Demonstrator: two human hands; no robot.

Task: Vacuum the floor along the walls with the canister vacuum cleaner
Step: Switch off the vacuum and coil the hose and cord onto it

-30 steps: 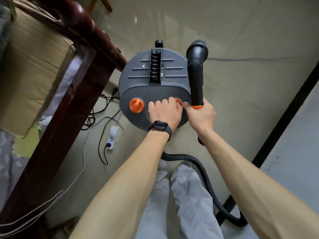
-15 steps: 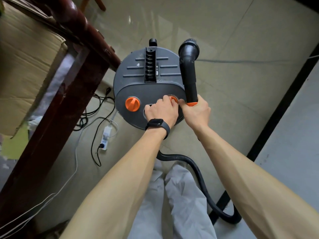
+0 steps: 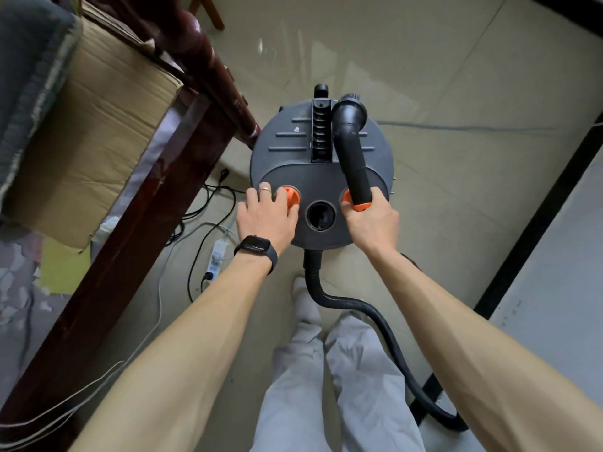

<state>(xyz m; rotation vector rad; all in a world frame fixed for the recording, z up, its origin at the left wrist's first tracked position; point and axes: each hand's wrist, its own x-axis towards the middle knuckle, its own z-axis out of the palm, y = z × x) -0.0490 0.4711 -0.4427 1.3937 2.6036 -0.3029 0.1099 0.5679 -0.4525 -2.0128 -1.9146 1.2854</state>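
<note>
canister vacuum stands upright on the tiled floor, seen from above, directly ahead of the person's legs in pale trousers. its left edge is just beside the dark wooden bed frame.

left hand: on the left orange knob on the vacuum's near panel. thumb and forefinger sit either side of the knob and hold it, other fingers lie over its left half and onto the grey lid. ring on one finger, black watch on the wrist.

right hand: fingers closed fully round the black suction tube at its orange collar. tube is held over the lid, angled away from the person, round brush head at the far end above the vacuum's far right edge. right orange knob is mostly hidden behind the tube and the thumb.

round port between the two knobs is open, dark inside.

hose comes out from under the vacuum's near side, bends right, runs past the right leg to the lower right and loops at the black strip that runs diagonally along the right side of the floor.

left of the vacuum: white power strip on the floor with a black plug in its near end, black cables tangled near it beside the frame. flattened cardboard lies on top of the bed frame at upper left.
</note>
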